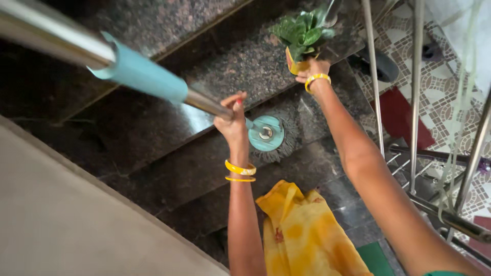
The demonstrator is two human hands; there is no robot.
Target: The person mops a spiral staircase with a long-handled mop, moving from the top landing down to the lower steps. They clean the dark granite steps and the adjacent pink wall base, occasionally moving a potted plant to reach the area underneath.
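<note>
Two hands: left hand (232, 125) on mop handle (204, 102), right hand (312, 69) on potted plant (302, 38)

Left hand (232, 122) raised, fingers curled in a closed grip, right hand (313, 71) reaching far forward, arm extended, fingers closed

A home stairwell: dark polished granite steps (153, 128) centre frame, steel railing (417, 102) and patterned floor tiles (445, 87) at right

Mop (269, 134) head teal, fringe grey; pot (295, 65) yellow, leaves green; bangles (240, 169) yellow; stairs (153, 133) speckled dark granite.
</note>
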